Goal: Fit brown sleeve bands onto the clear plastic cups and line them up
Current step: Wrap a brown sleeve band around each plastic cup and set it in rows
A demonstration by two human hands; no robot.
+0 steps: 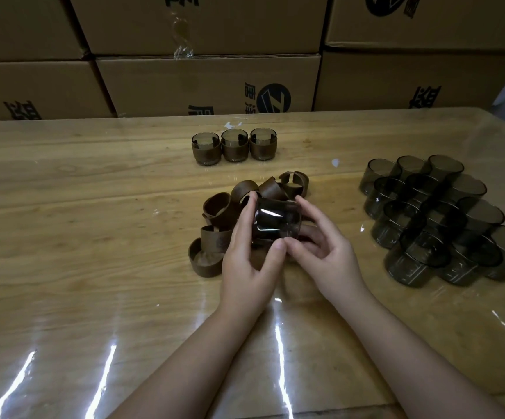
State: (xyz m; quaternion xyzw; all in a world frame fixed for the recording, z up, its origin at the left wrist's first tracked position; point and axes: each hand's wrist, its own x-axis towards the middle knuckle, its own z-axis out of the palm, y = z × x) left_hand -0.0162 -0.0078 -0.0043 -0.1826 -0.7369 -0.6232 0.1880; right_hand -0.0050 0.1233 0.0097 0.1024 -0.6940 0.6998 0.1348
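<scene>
Both hands, left hand (249, 261) and right hand (325, 249), are gripping a smoky clear cup (276, 220) tilted on its side above the loose brown bands (215, 228) mid-table

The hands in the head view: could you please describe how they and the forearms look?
The left hand and right hand are bare: no gloves, rings, watch or bracelet show. Both forearms are uncovered down to the frame's lower edge, with no sleeve in view.
</scene>
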